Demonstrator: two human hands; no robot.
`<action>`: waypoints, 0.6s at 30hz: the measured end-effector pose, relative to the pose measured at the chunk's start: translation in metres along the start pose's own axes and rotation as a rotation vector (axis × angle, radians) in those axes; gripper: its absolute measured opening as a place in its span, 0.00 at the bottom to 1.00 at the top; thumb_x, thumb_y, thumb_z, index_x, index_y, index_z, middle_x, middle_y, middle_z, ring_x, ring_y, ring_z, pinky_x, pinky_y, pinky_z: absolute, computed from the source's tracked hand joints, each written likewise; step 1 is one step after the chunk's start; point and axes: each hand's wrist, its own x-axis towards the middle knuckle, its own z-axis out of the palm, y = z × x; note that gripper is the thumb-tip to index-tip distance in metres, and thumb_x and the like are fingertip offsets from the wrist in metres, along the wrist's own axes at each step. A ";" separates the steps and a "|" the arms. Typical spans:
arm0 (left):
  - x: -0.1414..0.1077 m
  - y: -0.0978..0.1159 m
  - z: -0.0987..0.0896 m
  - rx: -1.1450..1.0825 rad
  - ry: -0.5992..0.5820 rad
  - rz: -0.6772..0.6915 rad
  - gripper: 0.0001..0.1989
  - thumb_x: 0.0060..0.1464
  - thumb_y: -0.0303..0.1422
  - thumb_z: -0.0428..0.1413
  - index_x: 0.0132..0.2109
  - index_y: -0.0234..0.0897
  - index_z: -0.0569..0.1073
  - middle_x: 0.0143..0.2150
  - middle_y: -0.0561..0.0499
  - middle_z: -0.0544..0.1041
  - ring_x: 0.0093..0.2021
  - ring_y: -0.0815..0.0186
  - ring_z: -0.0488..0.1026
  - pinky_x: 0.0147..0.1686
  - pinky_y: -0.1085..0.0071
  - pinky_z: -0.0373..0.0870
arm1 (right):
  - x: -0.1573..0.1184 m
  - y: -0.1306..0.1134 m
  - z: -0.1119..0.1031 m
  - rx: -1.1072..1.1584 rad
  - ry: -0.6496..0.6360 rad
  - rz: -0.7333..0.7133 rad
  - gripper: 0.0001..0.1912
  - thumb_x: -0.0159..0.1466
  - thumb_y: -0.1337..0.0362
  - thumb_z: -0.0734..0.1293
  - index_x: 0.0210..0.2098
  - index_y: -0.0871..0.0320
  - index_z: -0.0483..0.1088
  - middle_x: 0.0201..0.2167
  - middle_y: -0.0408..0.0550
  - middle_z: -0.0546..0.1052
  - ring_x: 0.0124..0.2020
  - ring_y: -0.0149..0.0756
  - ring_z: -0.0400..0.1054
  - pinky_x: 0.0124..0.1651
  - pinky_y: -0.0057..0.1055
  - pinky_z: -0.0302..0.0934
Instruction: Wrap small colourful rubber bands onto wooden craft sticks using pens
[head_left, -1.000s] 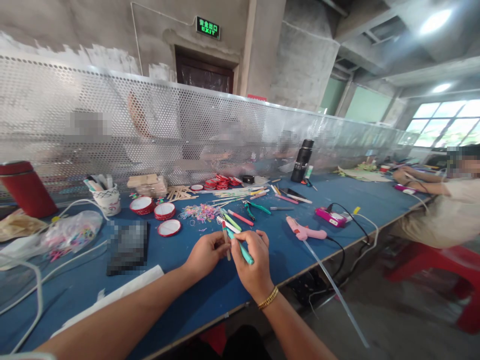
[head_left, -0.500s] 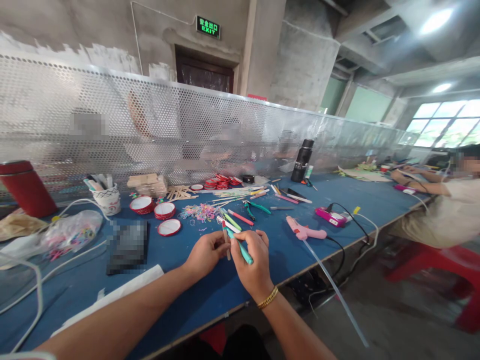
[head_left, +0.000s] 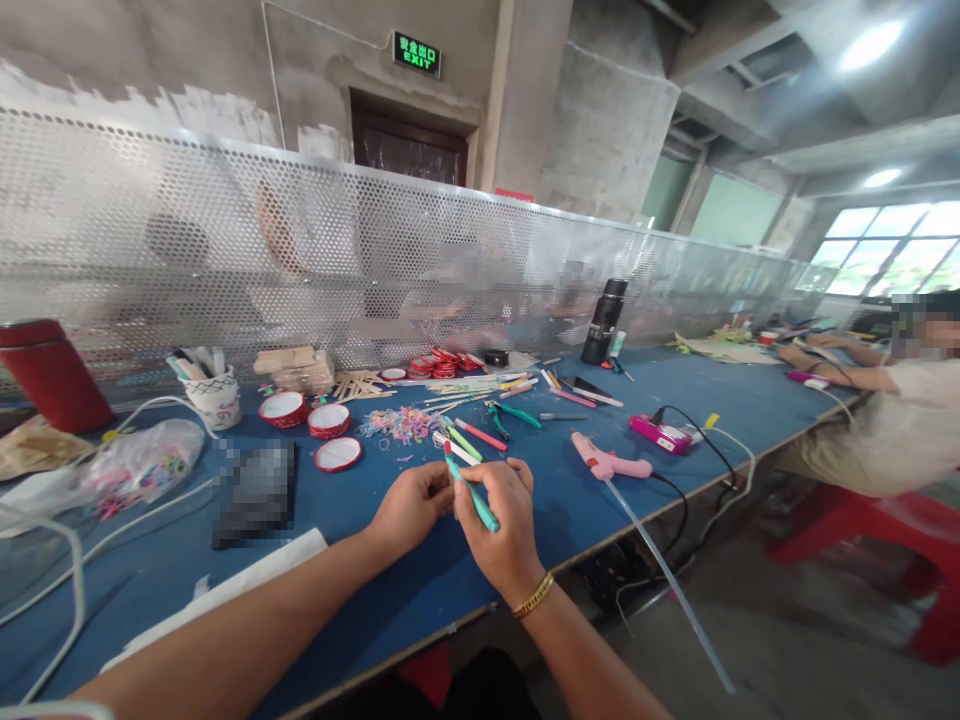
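Observation:
My right hand point(head_left: 501, 515) is closed on a teal marker point(head_left: 478, 502), its tip pointing up and left. My left hand point(head_left: 411, 508) pinches a small stick with a red end point(head_left: 448, 450), just left of the marker's tip; most of the stick is hidden by the fingers. Beyond my hands lie a green marker point(head_left: 465, 443), a red marker point(head_left: 481, 434) and a pile of coloured rubber bands point(head_left: 406, 425). Teal-handled pliers point(head_left: 517, 415) rest behind the markers.
On the right lie a pink glue gun point(head_left: 609, 463) and a magenta box point(head_left: 661, 433) with cables. Round red-rimmed pieces point(head_left: 337, 454), a dark pouch point(head_left: 256, 495) and a pen cup point(head_left: 214, 397) stand left. A person point(head_left: 862, 400) sits far right.
The teal marker has shifted slightly left and its tip now overlaps the stick in my left hand. My right hand has moved a little left with it.

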 end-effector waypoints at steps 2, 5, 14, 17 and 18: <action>0.000 -0.001 0.000 0.015 0.005 0.003 0.08 0.54 0.35 0.51 0.30 0.35 0.68 0.23 0.56 0.68 0.25 0.71 0.63 0.26 0.76 0.58 | 0.000 -0.001 0.000 -0.012 -0.006 0.004 0.02 0.65 0.65 0.63 0.37 0.55 0.68 0.32 0.43 0.75 0.37 0.34 0.69 0.57 0.41 0.48; 0.000 0.001 -0.001 0.035 0.012 0.008 0.08 0.54 0.34 0.51 0.29 0.35 0.67 0.23 0.57 0.67 0.24 0.71 0.63 0.26 0.76 0.57 | 0.000 -0.001 0.000 -0.016 0.001 0.012 0.02 0.65 0.66 0.63 0.37 0.55 0.68 0.32 0.43 0.75 0.37 0.34 0.69 0.58 0.41 0.48; -0.001 0.004 0.000 -0.004 0.005 -0.003 0.07 0.53 0.34 0.52 0.29 0.36 0.67 0.23 0.56 0.69 0.25 0.71 0.64 0.26 0.76 0.58 | 0.000 -0.002 -0.002 0.019 0.029 -0.006 0.02 0.65 0.66 0.63 0.37 0.55 0.68 0.32 0.43 0.75 0.37 0.34 0.69 0.58 0.43 0.48; -0.001 0.004 0.000 0.002 0.006 0.002 0.08 0.53 0.34 0.52 0.28 0.36 0.66 0.22 0.56 0.68 0.24 0.71 0.64 0.26 0.76 0.58 | 0.000 -0.001 -0.001 0.014 0.027 -0.001 0.02 0.65 0.66 0.63 0.37 0.55 0.68 0.32 0.43 0.75 0.37 0.34 0.69 0.58 0.42 0.48; -0.001 0.003 0.000 0.012 0.009 0.002 0.08 0.53 0.34 0.52 0.28 0.36 0.66 0.22 0.56 0.68 0.24 0.71 0.64 0.25 0.76 0.58 | 0.000 -0.001 -0.001 0.013 0.022 -0.001 0.02 0.65 0.66 0.63 0.37 0.55 0.68 0.32 0.43 0.75 0.37 0.34 0.69 0.58 0.42 0.48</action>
